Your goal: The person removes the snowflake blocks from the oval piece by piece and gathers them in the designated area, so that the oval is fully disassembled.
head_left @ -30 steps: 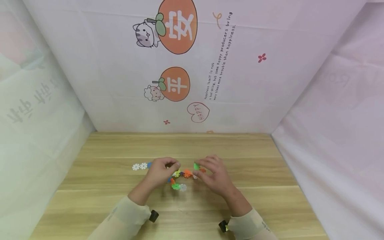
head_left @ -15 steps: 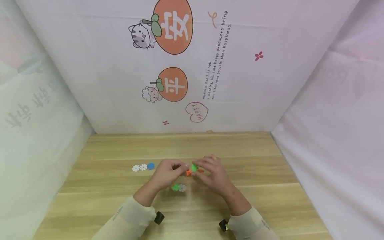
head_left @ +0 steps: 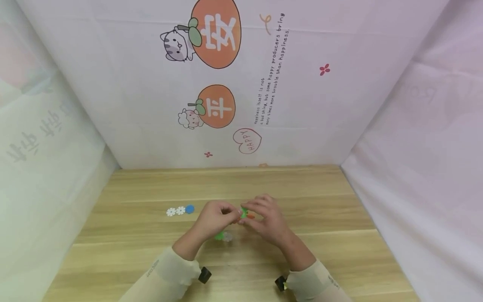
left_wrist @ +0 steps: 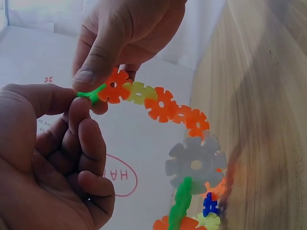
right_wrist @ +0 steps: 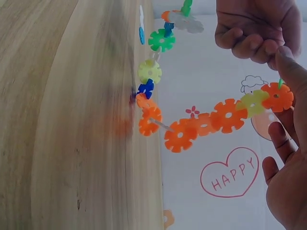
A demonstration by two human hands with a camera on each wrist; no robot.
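Note:
A chain of notched plastic snowflake discs, orange, yellow, blue, green and clear grey, curves from between my hands down toward the table. My left hand pinches a green disc between thumb and index finger, its other fingers curled. Right beside it, my right hand grips the chain's end, where the green disc joins an orange disc. In the left wrist view a large grey disc hangs lower on the chain. From the head view, my hands hide most of the chain.
A short row of two white discs and one blue disc lies on the wooden table to the left. White printed cloth walls stand behind and on both sides.
My left hand has moved right, from over the chain's middle to beside my right hand, uncovering the blue disc. My right hand has barely moved.

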